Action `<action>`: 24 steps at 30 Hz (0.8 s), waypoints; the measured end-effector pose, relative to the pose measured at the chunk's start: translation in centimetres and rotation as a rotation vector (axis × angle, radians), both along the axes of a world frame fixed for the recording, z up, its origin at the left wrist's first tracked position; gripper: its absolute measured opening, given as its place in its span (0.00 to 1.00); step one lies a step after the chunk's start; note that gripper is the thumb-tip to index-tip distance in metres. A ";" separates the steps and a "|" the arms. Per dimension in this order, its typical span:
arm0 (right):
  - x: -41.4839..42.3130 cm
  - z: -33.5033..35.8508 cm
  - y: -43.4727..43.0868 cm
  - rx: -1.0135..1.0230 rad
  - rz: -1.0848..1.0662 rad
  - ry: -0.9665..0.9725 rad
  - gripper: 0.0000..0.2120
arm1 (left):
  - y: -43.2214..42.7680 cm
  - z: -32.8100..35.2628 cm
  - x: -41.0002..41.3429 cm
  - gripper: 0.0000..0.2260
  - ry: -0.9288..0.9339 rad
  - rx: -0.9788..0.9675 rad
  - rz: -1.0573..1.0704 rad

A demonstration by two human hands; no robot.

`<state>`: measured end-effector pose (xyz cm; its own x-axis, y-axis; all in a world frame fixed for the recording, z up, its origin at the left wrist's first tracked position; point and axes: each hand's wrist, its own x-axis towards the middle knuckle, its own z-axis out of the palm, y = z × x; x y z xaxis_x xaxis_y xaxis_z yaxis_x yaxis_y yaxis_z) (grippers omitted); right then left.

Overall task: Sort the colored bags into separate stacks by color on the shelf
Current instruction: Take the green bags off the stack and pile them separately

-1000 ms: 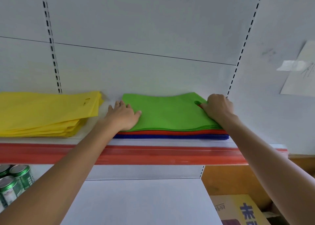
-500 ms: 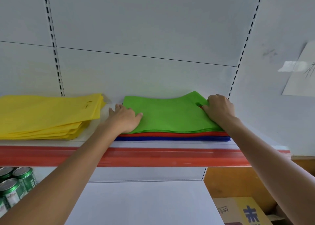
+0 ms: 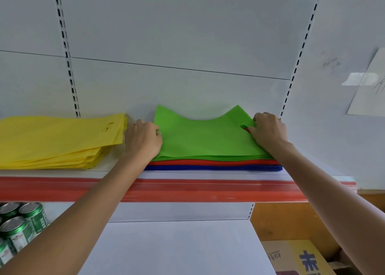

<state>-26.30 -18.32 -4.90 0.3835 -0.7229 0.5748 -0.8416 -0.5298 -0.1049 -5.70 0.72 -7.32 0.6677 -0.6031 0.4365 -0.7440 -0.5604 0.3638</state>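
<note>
A mixed stack lies on the white shelf (image 3: 116,171): green bags (image 3: 204,139) on top, red bags (image 3: 208,162) under them, blue bags (image 3: 208,167) at the bottom. My left hand (image 3: 143,141) grips the green bags' left edge. My right hand (image 3: 268,132) pinches their right edge by the handle hole. The green bags' far corners curl up against the back wall. A separate stack of yellow bags (image 3: 58,141) lies to the left.
The shelf has a red front strip (image 3: 187,189). Green cans (image 3: 18,226) stand on the lower shelf at the left. A cardboard box (image 3: 300,258) sits at the lower right. A sheet of paper (image 3: 370,83) is taped to the right wall.
Both hands closed on the green bags' side edges and the far corners of the green bags lifted and curled up. My left hand shifted from lying flat on top to the left edge.
</note>
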 end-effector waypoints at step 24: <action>-0.4 0.8 0.7 0.102 0.045 -0.036 0.11 | 0.1 0.3 -0.1 0.11 -0.253 -0.030 -0.103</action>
<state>-26.66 -17.62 -4.06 0.3970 -0.7613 0.5127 -0.8122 -0.5516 -0.1901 -5.76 0.79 -7.01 0.4711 -0.6462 0.6005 -0.8658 -0.4689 0.1747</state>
